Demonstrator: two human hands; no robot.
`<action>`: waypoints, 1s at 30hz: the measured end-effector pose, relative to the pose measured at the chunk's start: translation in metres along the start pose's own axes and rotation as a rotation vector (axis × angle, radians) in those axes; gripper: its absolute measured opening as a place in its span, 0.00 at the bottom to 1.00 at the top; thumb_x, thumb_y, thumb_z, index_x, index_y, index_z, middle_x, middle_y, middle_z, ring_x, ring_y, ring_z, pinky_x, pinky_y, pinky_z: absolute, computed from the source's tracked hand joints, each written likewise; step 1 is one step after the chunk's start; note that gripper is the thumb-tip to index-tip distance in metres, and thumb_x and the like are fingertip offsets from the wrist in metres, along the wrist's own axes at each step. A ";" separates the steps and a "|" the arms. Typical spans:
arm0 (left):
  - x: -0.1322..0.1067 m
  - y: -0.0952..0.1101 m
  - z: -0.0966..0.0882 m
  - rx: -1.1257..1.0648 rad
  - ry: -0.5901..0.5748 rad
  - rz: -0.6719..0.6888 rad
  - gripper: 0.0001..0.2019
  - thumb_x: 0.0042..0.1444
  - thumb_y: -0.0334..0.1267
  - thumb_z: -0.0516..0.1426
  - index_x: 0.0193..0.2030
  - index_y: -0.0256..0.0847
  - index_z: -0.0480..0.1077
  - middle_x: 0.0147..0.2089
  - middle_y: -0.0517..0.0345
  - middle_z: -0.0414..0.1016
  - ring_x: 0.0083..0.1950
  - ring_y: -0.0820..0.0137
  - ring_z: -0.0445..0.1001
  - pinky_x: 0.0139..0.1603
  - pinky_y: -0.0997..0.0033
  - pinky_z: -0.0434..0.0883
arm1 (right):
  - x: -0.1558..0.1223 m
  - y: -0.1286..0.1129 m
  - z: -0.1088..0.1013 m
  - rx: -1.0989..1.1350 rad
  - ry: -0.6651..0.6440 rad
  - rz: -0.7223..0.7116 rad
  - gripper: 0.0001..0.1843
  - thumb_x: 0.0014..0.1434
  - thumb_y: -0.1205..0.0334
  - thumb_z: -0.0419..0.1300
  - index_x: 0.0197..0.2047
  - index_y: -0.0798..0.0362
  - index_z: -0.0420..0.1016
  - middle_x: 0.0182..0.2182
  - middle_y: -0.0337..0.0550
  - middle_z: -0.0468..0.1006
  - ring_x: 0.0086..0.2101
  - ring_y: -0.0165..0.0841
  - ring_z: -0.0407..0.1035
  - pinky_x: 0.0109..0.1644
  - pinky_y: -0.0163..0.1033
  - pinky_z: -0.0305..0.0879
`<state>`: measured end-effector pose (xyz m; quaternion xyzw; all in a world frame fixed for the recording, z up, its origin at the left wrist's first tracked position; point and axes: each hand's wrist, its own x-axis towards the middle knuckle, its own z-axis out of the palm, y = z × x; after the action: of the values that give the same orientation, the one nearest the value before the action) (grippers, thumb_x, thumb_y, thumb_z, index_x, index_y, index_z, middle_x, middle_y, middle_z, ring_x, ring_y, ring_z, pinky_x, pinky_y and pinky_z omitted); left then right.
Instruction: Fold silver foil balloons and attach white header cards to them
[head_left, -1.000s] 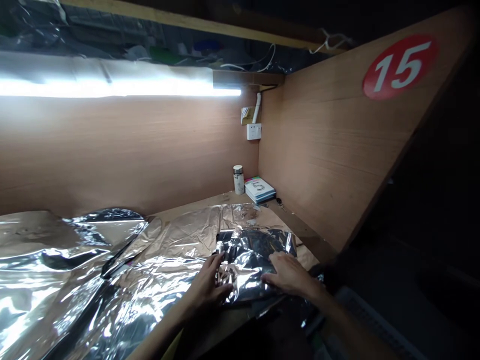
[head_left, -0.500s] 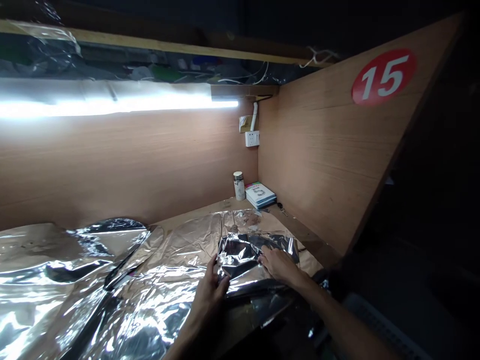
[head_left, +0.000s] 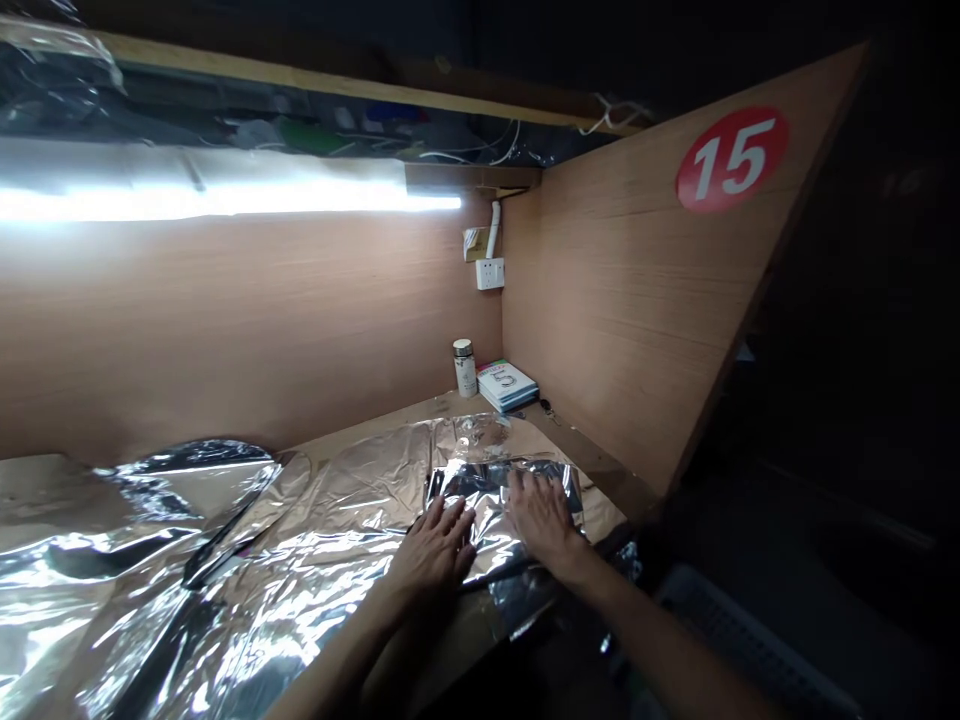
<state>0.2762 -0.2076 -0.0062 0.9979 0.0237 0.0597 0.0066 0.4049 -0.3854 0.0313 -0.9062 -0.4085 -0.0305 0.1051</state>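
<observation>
A folded piece of shiny silver film (head_left: 491, 515) lies flat near the table's front edge. My left hand (head_left: 435, 545) rests palm down on its left side, fingers stretched out. On the film's middle and right part lies my right hand (head_left: 540, 512), also palm down with fingers spread. Beneath it spreads a larger wrinkled sheet of silver film (head_left: 360, 480) that covers much of the table. The undersides of both hands are hidden.
More crumpled silver film (head_left: 90, 560) is heaped at the left. In the back corner stand a bottle (head_left: 464, 368) and a stack of booklets (head_left: 507, 384), with keys (head_left: 549, 409) beside them. A wooden partition (head_left: 615, 300) rises at the right; a grey basket (head_left: 735, 630) sits low.
My left hand has gone from gripping the film's left edge to lying flat on top. My right hand's fingers have spread out on the film, which looks flatter. The view has shifted slightly.
</observation>
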 end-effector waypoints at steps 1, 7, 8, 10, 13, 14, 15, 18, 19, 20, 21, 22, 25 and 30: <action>-0.001 -0.002 0.007 0.020 -0.010 0.000 0.29 0.70 0.49 0.51 0.74 0.42 0.62 0.76 0.47 0.61 0.77 0.44 0.54 0.74 0.40 0.57 | -0.012 -0.006 0.003 0.001 0.055 -0.087 0.27 0.72 0.58 0.54 0.70 0.59 0.63 0.62 0.67 0.73 0.62 0.54 0.67 0.67 0.61 0.56; -0.008 -0.009 0.028 0.064 0.066 0.022 0.29 0.73 0.51 0.46 0.76 0.45 0.58 0.78 0.51 0.56 0.78 0.46 0.51 0.74 0.42 0.56 | -0.093 0.028 0.039 0.035 0.115 -0.402 0.38 0.72 0.45 0.55 0.77 0.54 0.53 0.73 0.52 0.59 0.71 0.47 0.52 0.74 0.54 0.45; -0.007 -0.009 0.028 0.060 0.073 0.016 0.28 0.73 0.50 0.47 0.76 0.46 0.58 0.78 0.51 0.56 0.78 0.45 0.51 0.74 0.42 0.56 | -0.100 0.043 0.040 0.013 0.116 -0.355 0.36 0.73 0.47 0.54 0.77 0.54 0.53 0.73 0.52 0.59 0.71 0.47 0.52 0.74 0.55 0.46; -0.005 -0.007 0.026 0.049 0.064 0.021 0.28 0.72 0.50 0.48 0.76 0.46 0.59 0.78 0.51 0.57 0.78 0.44 0.51 0.74 0.42 0.57 | -0.106 0.070 0.032 -0.029 0.129 -0.312 0.32 0.73 0.49 0.54 0.74 0.53 0.58 0.71 0.54 0.63 0.70 0.47 0.56 0.74 0.57 0.44; -0.011 0.002 0.021 0.024 0.003 0.049 0.29 0.72 0.50 0.48 0.76 0.44 0.58 0.78 0.50 0.54 0.79 0.43 0.49 0.74 0.41 0.56 | -0.105 0.090 0.016 -0.051 0.101 -0.428 0.28 0.68 0.50 0.62 0.67 0.51 0.69 0.61 0.53 0.75 0.62 0.49 0.65 0.74 0.61 0.45; -0.017 0.005 0.018 0.010 -0.020 0.059 0.30 0.72 0.51 0.48 0.77 0.44 0.57 0.79 0.50 0.53 0.79 0.43 0.48 0.74 0.40 0.56 | -0.104 0.092 0.013 -0.051 0.093 -0.477 0.26 0.67 0.52 0.64 0.64 0.50 0.71 0.58 0.52 0.77 0.59 0.48 0.67 0.73 0.62 0.47; -0.024 0.008 0.015 -0.007 -0.037 0.066 0.31 0.72 0.52 0.48 0.77 0.44 0.56 0.79 0.49 0.52 0.79 0.42 0.46 0.74 0.39 0.56 | -0.105 0.093 0.010 -0.047 0.098 -0.518 0.22 0.66 0.56 0.65 0.62 0.50 0.74 0.57 0.51 0.77 0.58 0.48 0.68 0.72 0.61 0.49; -0.056 0.012 0.004 -0.100 -0.068 0.130 0.38 0.68 0.61 0.52 0.78 0.46 0.52 0.80 0.47 0.47 0.80 0.39 0.42 0.74 0.34 0.54 | -0.109 0.097 0.006 0.053 0.120 -0.604 0.14 0.69 0.69 0.57 0.55 0.51 0.77 0.62 0.53 0.74 0.64 0.48 0.63 0.72 0.59 0.51; -0.066 0.012 0.000 -0.152 -0.085 0.177 0.42 0.64 0.64 0.54 0.79 0.46 0.51 0.81 0.46 0.45 0.80 0.39 0.42 0.74 0.34 0.53 | -0.110 0.100 0.005 0.135 0.102 -0.617 0.15 0.69 0.71 0.54 0.54 0.52 0.77 0.62 0.52 0.74 0.65 0.46 0.63 0.72 0.57 0.52; -0.075 0.012 -0.004 -0.214 -0.102 0.223 0.47 0.60 0.67 0.57 0.79 0.45 0.51 0.81 0.45 0.45 0.80 0.39 0.43 0.74 0.35 0.54 | -0.110 0.104 0.002 0.237 0.066 -0.614 0.15 0.70 0.71 0.52 0.54 0.52 0.76 0.61 0.51 0.76 0.64 0.44 0.64 0.71 0.55 0.54; -0.082 0.011 -0.009 -0.283 -0.114 0.257 0.49 0.57 0.69 0.59 0.78 0.45 0.53 0.81 0.45 0.47 0.80 0.41 0.45 0.75 0.37 0.54 | -0.107 0.108 -0.001 0.343 0.018 -0.590 0.15 0.72 0.69 0.51 0.54 0.51 0.76 0.57 0.50 0.78 0.61 0.42 0.68 0.68 0.52 0.58; -0.087 0.010 -0.013 -0.355 -0.115 0.263 0.48 0.55 0.69 0.60 0.76 0.44 0.58 0.79 0.45 0.52 0.79 0.42 0.48 0.75 0.40 0.55 | -0.102 0.112 -0.005 0.438 -0.030 -0.546 0.14 0.73 0.66 0.51 0.54 0.51 0.76 0.53 0.48 0.81 0.56 0.40 0.72 0.64 0.48 0.63; -0.081 0.008 -0.024 -0.575 -0.067 0.026 0.31 0.62 0.65 0.54 0.60 0.45 0.76 0.65 0.46 0.76 0.70 0.47 0.67 0.68 0.50 0.66 | -0.074 0.120 -0.017 0.586 -0.138 -0.363 0.13 0.74 0.57 0.52 0.46 0.50 0.77 0.38 0.43 0.82 0.41 0.37 0.75 0.48 0.40 0.68; -0.033 0.002 -0.026 -0.669 -0.037 -0.575 0.34 0.68 0.63 0.38 0.28 0.41 0.73 0.29 0.51 0.77 0.35 0.58 0.78 0.34 0.67 0.68 | -0.005 0.117 -0.016 0.605 -0.191 -0.145 0.17 0.71 0.51 0.55 0.35 0.52 0.74 0.26 0.40 0.76 0.29 0.33 0.70 0.34 0.35 0.62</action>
<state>0.2407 -0.2109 0.0159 0.8946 0.2796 0.0421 0.3461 0.4890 -0.4679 0.0265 -0.8013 -0.4704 0.1701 0.3282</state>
